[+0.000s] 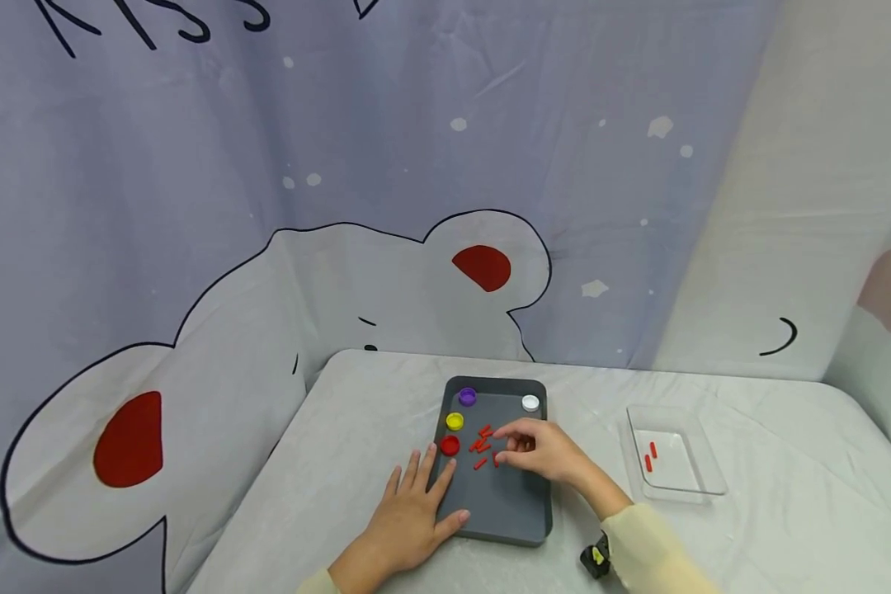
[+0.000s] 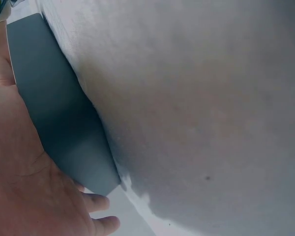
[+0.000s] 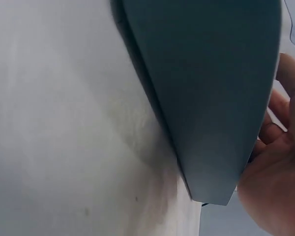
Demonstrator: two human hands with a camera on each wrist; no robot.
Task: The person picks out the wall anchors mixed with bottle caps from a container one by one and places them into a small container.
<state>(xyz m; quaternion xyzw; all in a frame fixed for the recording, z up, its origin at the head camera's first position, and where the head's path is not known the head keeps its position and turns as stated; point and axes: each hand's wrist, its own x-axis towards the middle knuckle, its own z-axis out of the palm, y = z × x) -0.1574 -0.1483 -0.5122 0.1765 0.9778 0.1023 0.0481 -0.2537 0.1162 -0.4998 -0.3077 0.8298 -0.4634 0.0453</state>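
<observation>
Red sticks (image 1: 481, 445) lie at my curled right fingers (image 1: 516, 445); my flat left hand (image 1: 408, 516) steadies the grey tray (image 1: 508, 516) on a white-clothed table (image 1: 787, 511).

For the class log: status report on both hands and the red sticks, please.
Left hand flat on grey tray's edge. Right hand reaching among small red sticks; grip unclear. Nothing in the way.

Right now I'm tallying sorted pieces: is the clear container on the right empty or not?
Not empty. The clear container holds two small red sticks on its floor, seen in the head view.
</observation>
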